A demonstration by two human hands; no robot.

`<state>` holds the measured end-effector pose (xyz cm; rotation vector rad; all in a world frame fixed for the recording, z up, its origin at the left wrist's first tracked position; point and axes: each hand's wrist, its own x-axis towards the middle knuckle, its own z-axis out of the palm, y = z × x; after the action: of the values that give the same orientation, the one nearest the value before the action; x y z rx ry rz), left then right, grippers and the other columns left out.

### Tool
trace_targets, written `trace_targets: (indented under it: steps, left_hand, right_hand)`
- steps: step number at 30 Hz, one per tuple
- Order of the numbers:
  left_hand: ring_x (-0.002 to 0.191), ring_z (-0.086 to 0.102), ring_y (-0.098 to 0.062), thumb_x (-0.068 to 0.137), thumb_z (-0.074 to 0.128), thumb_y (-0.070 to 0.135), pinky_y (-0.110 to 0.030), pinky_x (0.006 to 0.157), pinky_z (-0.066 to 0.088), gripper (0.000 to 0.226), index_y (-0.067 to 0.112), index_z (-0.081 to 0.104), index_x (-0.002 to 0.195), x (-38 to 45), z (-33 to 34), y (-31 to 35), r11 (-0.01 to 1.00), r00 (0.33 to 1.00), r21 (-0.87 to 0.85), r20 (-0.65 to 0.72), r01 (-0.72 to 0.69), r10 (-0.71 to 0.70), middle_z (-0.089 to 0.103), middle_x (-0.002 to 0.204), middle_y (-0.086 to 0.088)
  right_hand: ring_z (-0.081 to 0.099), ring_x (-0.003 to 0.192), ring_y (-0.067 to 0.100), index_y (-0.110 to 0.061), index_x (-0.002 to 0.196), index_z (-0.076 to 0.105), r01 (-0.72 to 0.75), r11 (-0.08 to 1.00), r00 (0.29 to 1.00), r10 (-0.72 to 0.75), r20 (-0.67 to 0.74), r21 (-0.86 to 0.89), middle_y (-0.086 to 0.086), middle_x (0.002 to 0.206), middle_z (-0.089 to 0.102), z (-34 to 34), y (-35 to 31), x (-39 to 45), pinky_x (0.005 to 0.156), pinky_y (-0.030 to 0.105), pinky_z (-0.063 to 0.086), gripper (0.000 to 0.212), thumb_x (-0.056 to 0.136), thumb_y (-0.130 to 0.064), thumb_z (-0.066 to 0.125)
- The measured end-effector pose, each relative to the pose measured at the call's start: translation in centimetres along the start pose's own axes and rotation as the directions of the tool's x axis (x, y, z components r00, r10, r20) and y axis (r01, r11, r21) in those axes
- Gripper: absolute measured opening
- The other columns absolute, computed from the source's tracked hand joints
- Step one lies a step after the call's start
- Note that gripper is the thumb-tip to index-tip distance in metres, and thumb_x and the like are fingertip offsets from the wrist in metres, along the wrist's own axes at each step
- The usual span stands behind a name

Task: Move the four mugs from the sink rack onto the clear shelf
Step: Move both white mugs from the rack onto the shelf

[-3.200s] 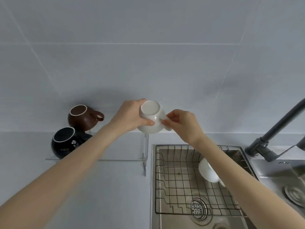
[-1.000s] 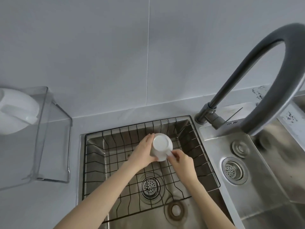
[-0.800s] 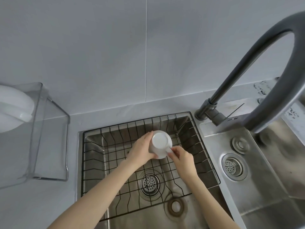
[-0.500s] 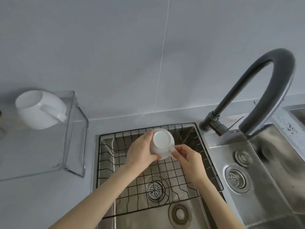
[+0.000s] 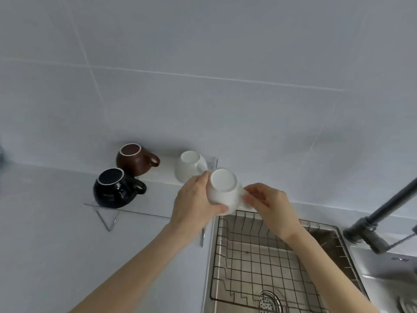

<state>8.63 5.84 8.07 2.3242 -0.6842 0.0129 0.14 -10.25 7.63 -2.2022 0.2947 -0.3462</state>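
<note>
A white mug is held upside down, base toward me, just above the right end of the clear shelf. My left hand wraps its left side. My right hand pinches its handle from the right. On the shelf, all upside down, stand a brown mug, a black mug and another white mug behind my left hand. The wire sink rack below holds no mug in view.
The steel sink lies under the rack, with a drain at the bottom. A dark faucet rises at the right edge. A grey tiled wall backs the counter.
Both hands have lifted the white mug out of the sink rack and carried it up and left to the shelf's right end. The view has swung left, showing the whole shelf.
</note>
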Motion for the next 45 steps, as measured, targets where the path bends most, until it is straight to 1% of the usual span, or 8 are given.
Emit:
trace_targets:
  steps: [7, 16, 21, 26, 33, 37, 40, 45]
  left_hand:
    - [0.093, 0.057, -0.026, 0.051, 0.080, 0.043, -0.035, 0.075, 0.046, 0.065, 0.016, 0.052, 0.103, -0.1, -4.0, -5.5, 0.987, 0.985, 0.047, -0.090, 0.153, -0.149, 0.063, 0.099, -0.006]
    - [0.094, 0.059, -0.025, 0.052, 0.078, 0.050, -0.034, 0.071, 0.046, 0.067, 0.018, 0.052, 0.105, 1.0, -3.6, -8.7, 0.969, 0.974, 0.100, -0.061, 0.224, -0.218, 0.065, 0.098, -0.004]
    - [0.095, 0.060, -0.026, 0.053, 0.078, 0.049, -0.034, 0.071, 0.045, 0.069, 0.019, 0.051, 0.110, 1.5, -2.9, -9.2, 0.973, 0.978, 0.100, -0.019, 0.208, -0.208, 0.066, 0.099, -0.004]
    - [0.094, 0.059, -0.028, 0.055, 0.077, 0.050, -0.034, 0.071, 0.045, 0.067, 0.016, 0.052, 0.107, 1.2, -2.4, -9.3, 0.967, 0.976, 0.130, -0.017, 0.218, -0.218, 0.066, 0.099, -0.006]
    - [0.097, 0.060, -0.027, 0.057, 0.075, 0.053, -0.035, 0.073, 0.046, 0.070, 0.017, 0.050, 0.111, 1.2, -2.5, -9.4, 0.964, 0.980, 0.177, 0.008, 0.196, -0.201, 0.066, 0.102, -0.006]
    - [0.100, 0.058, -0.027, 0.053, 0.075, 0.060, -0.034, 0.074, 0.045, 0.071, 0.012, 0.056, 0.103, 2.9, -5.1, -8.7, 0.965, 0.968, 0.191, 0.143, 0.179, -0.208, 0.064, 0.106, -0.007]
    - [0.101, 0.057, -0.019, 0.059, 0.079, 0.047, -0.034, 0.087, 0.048, 0.063, 0.011, 0.061, 0.108, 6.3, -8.0, -8.3, 0.969, 0.962, -0.134, 0.206, 0.209, -0.179, 0.062, 0.102, -0.003]
    - [0.123, 0.049, -0.018, 0.070, 0.075, 0.028, -0.033, 0.105, 0.039, 0.065, 0.015, 0.048, 0.128, 11.8, -6.5, -9.9, 0.980, 0.965, -0.182, 0.262, 0.083, -0.033, 0.053, 0.135, -0.005]
  right_hand:
    - [0.067, 0.078, 0.017, -0.012, 0.096, 0.065, 0.033, 0.999, 0.988, -0.034, 0.151, 0.014, 0.000, 0.076, 0.070, 5.8, -3.7, 3.8, 0.069, 0.013, 0.048, 0.012, 0.088, -0.016, 0.057]
    - [0.068, 0.084, 0.024, -0.011, 0.095, 0.065, 0.000, 0.999, 0.979, 0.008, 0.203, -0.043, 0.012, 0.088, 0.074, 8.8, -3.3, 6.2, 0.075, 0.020, 0.049, 0.011, 0.088, -0.013, 0.057]
    - [0.068, 0.084, 0.022, -0.009, 0.097, 0.065, -0.025, 0.997, 0.979, 0.040, 0.201, -0.078, 0.006, 0.085, 0.070, 9.1, -2.5, 6.4, 0.064, 0.006, 0.047, 0.013, 0.088, -0.013, 0.056]
    - [0.068, 0.088, 0.025, -0.007, 0.099, 0.065, -0.006, 0.994, 0.976, 0.029, 0.218, -0.107, 0.010, 0.090, 0.072, 9.3, -2.1, 6.5, 0.081, 0.030, 0.053, 0.015, 0.088, -0.011, 0.055]
    - [0.067, 0.091, 0.017, -0.008, 0.103, 0.065, -0.051, 0.997, 0.981, 0.061, 0.183, -0.063, 0.008, 0.099, 0.072, 9.5, -1.9, 6.3, 0.075, 0.004, 0.047, 0.018, 0.087, -0.011, 0.058]
    - [0.063, 0.098, 0.015, -0.009, 0.115, 0.060, -0.128, 0.991, 0.971, 0.132, 0.198, -0.033, 0.009, 0.110, 0.068, 8.5, -2.8, 7.1, 0.093, 0.023, 0.047, 0.031, 0.085, -0.016, 0.061]
    - [0.064, 0.091, 0.018, -0.005, 0.112, 0.061, -0.120, 0.990, 0.992, 0.118, -0.035, -0.068, 0.014, 0.105, 0.071, 7.4, -3.4, 8.9, 0.092, 0.027, 0.048, 0.027, 0.086, -0.010, 0.057]
    - [0.062, 0.104, 0.032, -0.004, 0.115, 0.060, -0.146, 0.961, 0.988, 0.131, -0.076, -0.236, 0.018, 0.111, 0.068, 9.5, -2.9, 10.9, 0.093, 0.040, 0.050, 0.032, 0.083, -0.011, 0.059]
